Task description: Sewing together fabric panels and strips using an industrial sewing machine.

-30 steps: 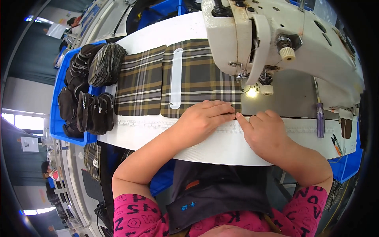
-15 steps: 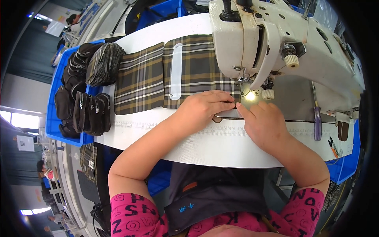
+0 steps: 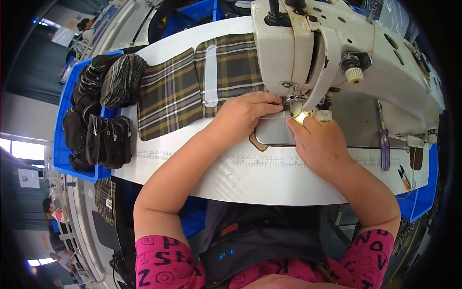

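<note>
On my feed, left hand [image 3: 244,113] outstretched at the plaid fabric panel [image 3: 236,62], panel partly hidden by the sewing machine head [image 3: 280,55], right hand [image 3: 321,143] half-curled near the presser foot [image 3: 294,98], either's grip I cannot tell.

Brown plaid fabric panels [image 3: 171,91] lie between blue rectangular plastic bin [image 3: 58,156], left, and white metal sewing machine [image 3: 337,39], right.

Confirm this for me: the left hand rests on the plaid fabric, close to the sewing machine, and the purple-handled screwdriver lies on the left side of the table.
One thing is wrong: the head view shows the purple-handled screwdriver on the right side of the table. The left hand does rest on the plaid fabric, close to the sewing machine.
</note>
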A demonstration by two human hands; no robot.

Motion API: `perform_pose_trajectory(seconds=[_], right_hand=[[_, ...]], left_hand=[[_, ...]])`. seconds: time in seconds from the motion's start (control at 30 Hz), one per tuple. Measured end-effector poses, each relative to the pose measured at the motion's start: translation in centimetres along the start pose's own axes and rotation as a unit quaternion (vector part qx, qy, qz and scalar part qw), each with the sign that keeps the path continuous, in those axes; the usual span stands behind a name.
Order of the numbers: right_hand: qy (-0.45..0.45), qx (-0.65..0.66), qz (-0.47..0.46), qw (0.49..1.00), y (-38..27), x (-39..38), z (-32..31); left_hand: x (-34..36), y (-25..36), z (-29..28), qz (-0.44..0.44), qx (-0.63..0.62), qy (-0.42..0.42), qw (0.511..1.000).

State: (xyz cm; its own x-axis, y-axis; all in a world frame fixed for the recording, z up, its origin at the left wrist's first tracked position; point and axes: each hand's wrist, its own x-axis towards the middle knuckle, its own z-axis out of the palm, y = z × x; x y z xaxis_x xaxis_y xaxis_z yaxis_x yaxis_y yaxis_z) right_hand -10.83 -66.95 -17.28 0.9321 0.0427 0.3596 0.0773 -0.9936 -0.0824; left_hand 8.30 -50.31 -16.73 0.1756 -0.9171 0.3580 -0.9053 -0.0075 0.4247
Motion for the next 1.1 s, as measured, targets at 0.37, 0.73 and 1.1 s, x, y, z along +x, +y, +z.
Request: perform_pose_trajectory(seconds=[0.37,0.73,1.1], right_hand=[[-0.012,0.003,-0.004,1.000,0.24,0.15,-0.32],[-0.007,0.010,-0.002,1.000,0.05,0.15,-0.46],[0.004,0.031,0.006,0.999,0.05,0.12,-0.62]], left_hand=[[0.32,-0.72,0.53,-0.008,0.022,0.015,1.000],[0.12,-0.78,0.65,-0.006,0.018,0.025,0.999],[0.18,-0.68,0.51,-0.012,0.022,0.015,1.000]])
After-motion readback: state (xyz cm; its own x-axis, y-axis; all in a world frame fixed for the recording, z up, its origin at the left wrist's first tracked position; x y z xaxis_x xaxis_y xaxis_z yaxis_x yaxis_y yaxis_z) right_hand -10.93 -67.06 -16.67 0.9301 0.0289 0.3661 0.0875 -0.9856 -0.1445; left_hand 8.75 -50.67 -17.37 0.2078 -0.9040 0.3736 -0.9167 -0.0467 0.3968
